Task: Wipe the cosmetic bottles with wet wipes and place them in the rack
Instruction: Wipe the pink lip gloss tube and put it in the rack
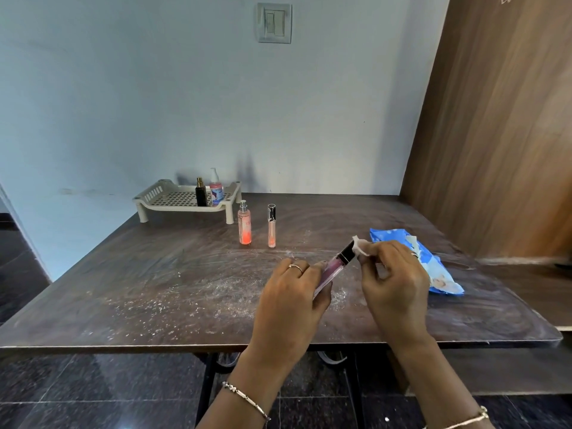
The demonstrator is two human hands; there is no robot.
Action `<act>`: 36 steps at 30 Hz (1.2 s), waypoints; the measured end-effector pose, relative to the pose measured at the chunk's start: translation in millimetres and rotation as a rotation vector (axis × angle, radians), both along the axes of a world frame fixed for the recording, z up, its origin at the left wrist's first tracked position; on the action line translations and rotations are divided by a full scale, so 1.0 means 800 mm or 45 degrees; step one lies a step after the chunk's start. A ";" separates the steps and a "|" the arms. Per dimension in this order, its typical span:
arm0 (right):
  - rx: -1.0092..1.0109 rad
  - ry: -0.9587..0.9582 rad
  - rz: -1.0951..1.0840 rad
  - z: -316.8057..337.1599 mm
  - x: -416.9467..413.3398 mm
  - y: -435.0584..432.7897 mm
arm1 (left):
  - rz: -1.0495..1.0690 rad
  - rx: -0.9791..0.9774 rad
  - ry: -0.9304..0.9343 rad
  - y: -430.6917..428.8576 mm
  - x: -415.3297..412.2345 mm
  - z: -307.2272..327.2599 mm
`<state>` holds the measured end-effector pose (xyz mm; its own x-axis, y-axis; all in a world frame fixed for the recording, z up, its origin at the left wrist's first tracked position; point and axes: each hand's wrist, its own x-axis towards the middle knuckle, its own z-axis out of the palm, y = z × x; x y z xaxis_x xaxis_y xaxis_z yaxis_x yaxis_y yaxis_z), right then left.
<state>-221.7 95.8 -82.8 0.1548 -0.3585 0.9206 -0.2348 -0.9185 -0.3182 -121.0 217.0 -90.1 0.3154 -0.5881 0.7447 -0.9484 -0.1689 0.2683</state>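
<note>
My left hand grips the lower end of a slim purple tube with a black cap, tilted up to the right. My right hand pinches a white wet wipe against the tube's black cap. A beige perforated rack stands at the table's far left, with a black bottle and a white-topped pink bottle upright inside it. On the table in front of the rack stand an orange-pink spray bottle and a slim clear tube with a silver cap.
A blue wet-wipe pack lies on the dark wooden table to the right of my hands. White specks dust the tabletop. A wooden panel rises on the right, a pale wall behind. Dark tiled floor lies below the near edge.
</note>
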 end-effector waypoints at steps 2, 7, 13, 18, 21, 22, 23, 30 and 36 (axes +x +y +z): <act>-0.018 0.013 0.044 -0.005 0.004 0.014 | -0.018 0.005 0.026 -0.001 0.000 0.001; -0.074 0.127 0.183 -0.014 0.006 0.036 | -0.042 0.005 0.012 -0.002 0.002 -0.002; 0.008 0.003 0.025 0.004 -0.001 0.000 | -0.032 -0.004 -0.034 -0.003 0.002 -0.001; -0.085 0.148 0.236 -0.019 0.004 0.042 | -0.110 -0.029 0.036 -0.003 0.005 -0.002; -0.089 0.157 0.223 -0.013 0.003 0.032 | -0.144 -0.063 0.148 0.001 0.003 0.001; -0.074 0.131 0.189 -0.008 0.003 0.024 | -0.157 -0.078 0.171 0.001 0.002 0.001; -0.055 0.095 0.143 -0.004 0.002 0.016 | -0.169 -0.096 0.170 0.001 0.001 0.001; 0.077 -0.030 0.144 -0.015 0.002 0.024 | -0.149 -0.296 -0.065 -0.002 0.012 -0.004; 0.173 -0.148 0.282 -0.025 0.005 0.038 | -0.196 -0.424 -0.348 0.001 0.018 0.001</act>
<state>-217.4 126.0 -102.7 0.1396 -0.4488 0.8827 0.0120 -0.8905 -0.4547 -106.4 217.6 -89.6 0.0089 -0.3270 0.9450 -0.9993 0.0324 0.0206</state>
